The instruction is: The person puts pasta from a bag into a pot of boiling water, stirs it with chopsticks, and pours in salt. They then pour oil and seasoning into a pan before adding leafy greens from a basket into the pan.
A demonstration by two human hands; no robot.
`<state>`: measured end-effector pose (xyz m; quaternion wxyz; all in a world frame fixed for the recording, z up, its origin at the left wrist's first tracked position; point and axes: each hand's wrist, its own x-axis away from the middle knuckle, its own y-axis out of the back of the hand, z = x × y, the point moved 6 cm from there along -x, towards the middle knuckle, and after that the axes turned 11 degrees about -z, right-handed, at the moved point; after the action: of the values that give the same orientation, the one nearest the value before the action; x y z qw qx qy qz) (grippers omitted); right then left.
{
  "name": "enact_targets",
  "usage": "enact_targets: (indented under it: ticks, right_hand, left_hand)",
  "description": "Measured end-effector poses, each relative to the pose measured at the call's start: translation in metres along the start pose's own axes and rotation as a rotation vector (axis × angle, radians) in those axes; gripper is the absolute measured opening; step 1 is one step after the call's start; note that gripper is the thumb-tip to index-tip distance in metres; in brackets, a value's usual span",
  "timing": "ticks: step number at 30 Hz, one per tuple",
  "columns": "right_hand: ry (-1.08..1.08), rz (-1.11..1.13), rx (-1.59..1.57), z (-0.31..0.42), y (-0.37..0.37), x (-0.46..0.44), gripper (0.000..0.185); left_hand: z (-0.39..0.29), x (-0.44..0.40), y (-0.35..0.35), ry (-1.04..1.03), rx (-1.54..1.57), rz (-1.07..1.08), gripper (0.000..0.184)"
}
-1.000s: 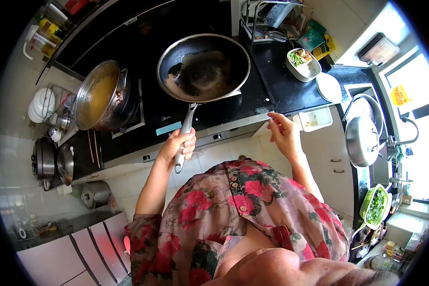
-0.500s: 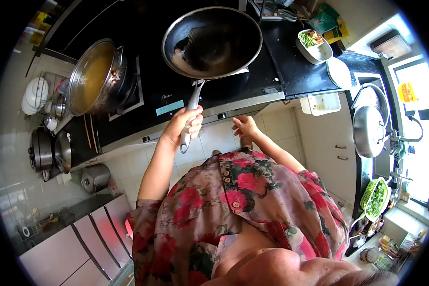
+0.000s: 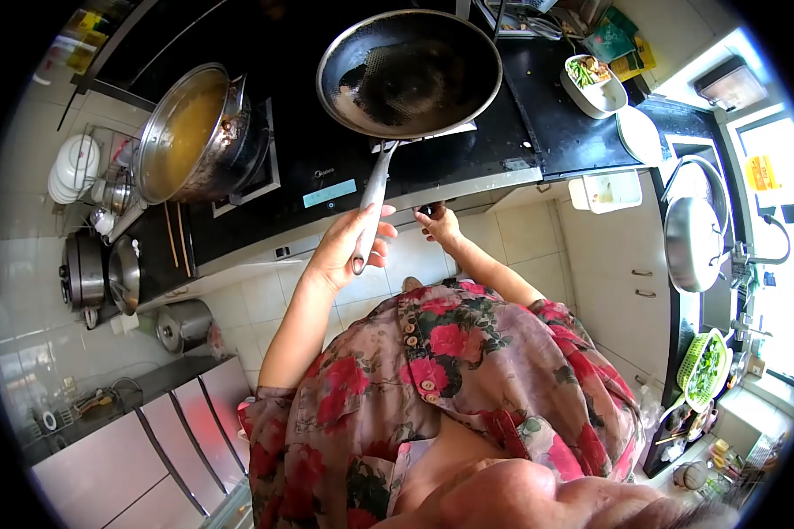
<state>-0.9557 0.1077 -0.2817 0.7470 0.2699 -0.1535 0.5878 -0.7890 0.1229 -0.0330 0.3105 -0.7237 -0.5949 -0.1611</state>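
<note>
A dark wok [image 3: 410, 78] with a long metal handle sits on the right part of the black stove [image 3: 300, 150]. My left hand [image 3: 353, 242] is at the handle's lower end, its fingers curved behind the grip and somewhat loose. Below the stove's front edge, my right hand [image 3: 438, 224] has its thumb and fingers closed round a small black knob [image 3: 427, 210] on the front panel. To the left, a pot [image 3: 185, 137] holds yellowish liquid.
A divided food container [image 3: 595, 93] and a white plate [image 3: 638, 135] lie on the right counter. Farther right are a metal lid [image 3: 692, 244] at the sink and a green basket of greens [image 3: 704, 368]. Chopsticks [image 3: 177, 236] rest at left.
My right hand has moved left and forward to the knob on the stove's front. My left hand has loosened on the wok handle. The camera view has shifted.
</note>
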Motion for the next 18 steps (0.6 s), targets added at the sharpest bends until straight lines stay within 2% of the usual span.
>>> enact_targets:
  ticks: [10,15,17,18]
  right_hand:
    - [-0.01,-0.064,-0.04,-0.009,-0.002,-0.013,0.036]
    - [-0.022,-0.076,0.048,-0.004,0.001,-0.008,0.036]
    - [0.196,-0.176,0.085,-0.018,-0.007,-0.027,0.04]
    - [0.255,-0.217,0.167,-0.035,-0.015,-0.041,0.033]
  left_hand:
    - [0.003,0.001,0.002,-0.021,0.009,-0.054,0.043]
    - [0.003,0.0,0.001,-0.072,-0.017,-0.085,0.042]
    - [0.004,0.001,0.0,-0.055,-0.011,-0.086,0.044]
    - [0.005,0.001,0.002,-0.042,0.004,-0.09,0.045]
